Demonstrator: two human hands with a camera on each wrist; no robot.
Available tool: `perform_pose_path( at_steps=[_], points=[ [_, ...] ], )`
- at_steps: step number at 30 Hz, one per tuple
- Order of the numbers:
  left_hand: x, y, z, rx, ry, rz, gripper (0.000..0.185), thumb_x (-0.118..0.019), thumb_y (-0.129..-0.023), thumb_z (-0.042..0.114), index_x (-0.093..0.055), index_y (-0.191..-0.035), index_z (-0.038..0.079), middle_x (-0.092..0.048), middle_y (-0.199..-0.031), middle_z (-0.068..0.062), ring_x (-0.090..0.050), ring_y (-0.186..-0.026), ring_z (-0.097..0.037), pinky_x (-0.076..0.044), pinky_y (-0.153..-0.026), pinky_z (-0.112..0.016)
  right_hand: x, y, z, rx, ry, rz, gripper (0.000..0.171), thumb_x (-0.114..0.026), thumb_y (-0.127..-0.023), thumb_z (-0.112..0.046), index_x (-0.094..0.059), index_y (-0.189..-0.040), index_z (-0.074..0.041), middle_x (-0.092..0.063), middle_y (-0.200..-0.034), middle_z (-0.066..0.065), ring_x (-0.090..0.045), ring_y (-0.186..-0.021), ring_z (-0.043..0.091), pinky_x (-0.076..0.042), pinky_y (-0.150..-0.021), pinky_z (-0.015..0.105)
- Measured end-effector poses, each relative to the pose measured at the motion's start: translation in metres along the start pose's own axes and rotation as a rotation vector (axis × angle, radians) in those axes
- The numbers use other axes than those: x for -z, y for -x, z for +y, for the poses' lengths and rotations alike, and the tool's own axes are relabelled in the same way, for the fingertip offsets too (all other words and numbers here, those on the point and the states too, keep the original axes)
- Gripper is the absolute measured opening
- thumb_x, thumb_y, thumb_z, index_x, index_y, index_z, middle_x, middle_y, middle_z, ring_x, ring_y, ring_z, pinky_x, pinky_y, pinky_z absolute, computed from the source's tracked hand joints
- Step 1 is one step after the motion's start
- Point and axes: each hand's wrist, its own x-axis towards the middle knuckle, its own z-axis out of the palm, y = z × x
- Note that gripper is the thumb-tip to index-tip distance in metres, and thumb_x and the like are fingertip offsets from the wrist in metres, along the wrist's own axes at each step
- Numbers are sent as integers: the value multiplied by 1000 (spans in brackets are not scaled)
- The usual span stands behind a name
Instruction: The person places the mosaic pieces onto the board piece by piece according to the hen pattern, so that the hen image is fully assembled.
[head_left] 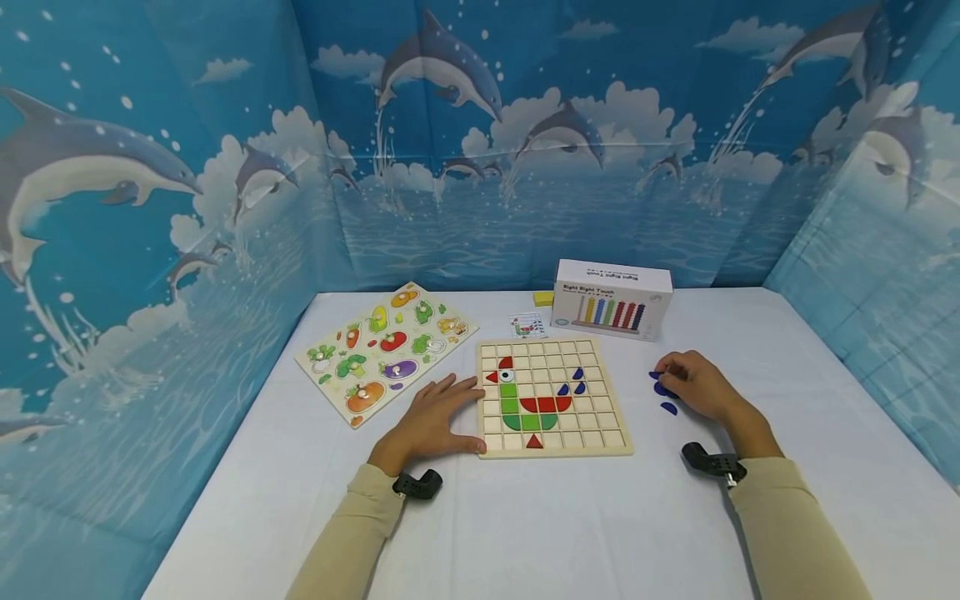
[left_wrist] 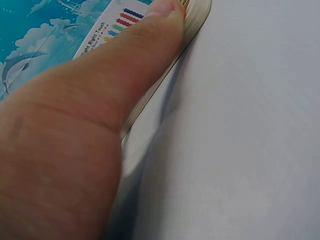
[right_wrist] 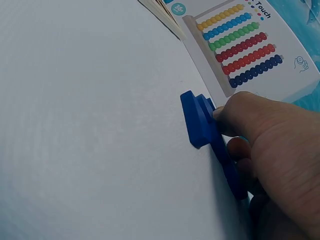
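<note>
Overhead, dolphin backdrops [head_left: 225,167] wall a white surface [head_left: 562,517]; left hand [head_left: 435,421] lies flat, right hand [head_left: 693,385] pinches blue pieces [right_wrist: 200,120].

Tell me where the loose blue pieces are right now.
In the head view the loose blue pieces lie on the white table, right of the wooden grid board, under the right hand, whose fingertips touch them.

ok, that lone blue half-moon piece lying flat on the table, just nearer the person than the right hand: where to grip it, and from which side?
Pinch the blue half-moon piece across its thin edges, straight side against curved side, coming from above. It lies flat on the white table, so no face offers purchase. Come from the near side: the right hand crowds the far side, on the other blue pieces.
</note>
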Motion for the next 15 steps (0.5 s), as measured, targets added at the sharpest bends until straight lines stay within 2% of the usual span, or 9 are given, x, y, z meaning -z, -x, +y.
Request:
perform_pose_path(
  at_steps=[8, 12, 15],
  points=[
    [0, 0, -1, 7, -8, -5, 95, -65, -77, 79, -43, -154, 29, -26, -165, 8, -12, -153, -26, -12, -120, -51, 0, 1, 1, -3, -17, -18, 18, -58, -100, -7, -61, -117, 1, -55, -115, 23, -53, -103, 38, -45, -98, 62],
    [-1, -1, -2, -1, -12, -1, 95, -64, -77, 80, -44, -154, 29, -27, -165, 8, -12, -153, -26, -13, -119, -52, 0, 1, 0, 35, -15, -27, 16, -60, -99, -6, -63, -115, -3, -55, -113, 19, -52, -99, 34, -48, -90, 54],
    [-1, -1, -2, -4, -9, 4, 95, -65, -77, 80, -44, -154, 29, -27, -165, 8, -12, -153, -27, -13, -119, -52, 0, 2, -4, 60, -4, -34, 14, -63, -98, -7, -64, -112, -6, -55, -110, 15, -51, -95, 30, -42, -83, 52]
  ],
)
